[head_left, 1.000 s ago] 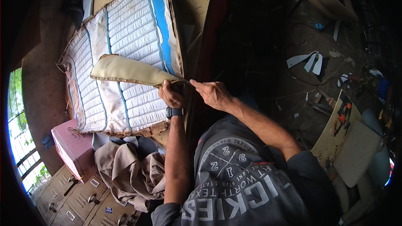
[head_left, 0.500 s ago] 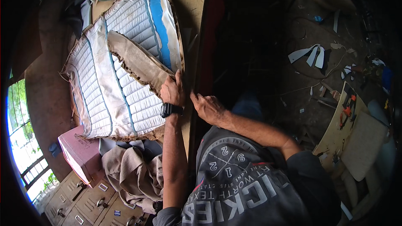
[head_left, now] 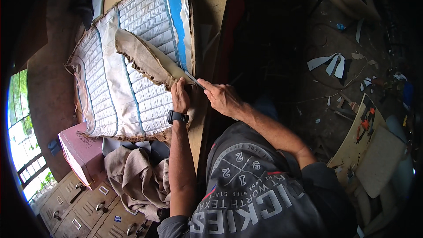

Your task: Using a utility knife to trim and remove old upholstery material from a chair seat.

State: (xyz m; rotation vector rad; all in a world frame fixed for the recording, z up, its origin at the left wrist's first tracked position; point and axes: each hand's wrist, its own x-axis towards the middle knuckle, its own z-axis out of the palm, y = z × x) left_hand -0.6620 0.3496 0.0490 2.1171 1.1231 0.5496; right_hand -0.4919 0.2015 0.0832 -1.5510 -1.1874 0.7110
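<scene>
A quilted white seat cover [head_left: 145, 22], turned with its padded inner side up, lies on the wooden table. A beige strip with a ragged brown edge [head_left: 143, 59] is folded back over its middle. My left hand [head_left: 180, 96] is closed on the near end of that strip, by the cover's right border. In my right hand [head_left: 222, 99] is a slim knife [head_left: 194, 79], its thin blade slanting up and left. The blade's tip lies against the strip's border, just beyond my left fingers. Whether it is in the stitching I cannot tell.
A pink box [head_left: 79, 150] and a crumpled brown cloth [head_left: 136, 176] are close to the near left, above metal drawers [head_left: 88, 209]. The table's bare wooden edge [head_left: 211, 26] runs along the right. White scraps [head_left: 328, 64] and a board with tools [head_left: 352, 150] are farther right.
My right hand has come up and left, bringing the knife to the strip's border. My left hand still grips the strip, its fingers shifted slightly. The whole view has shifted a little.
</scene>
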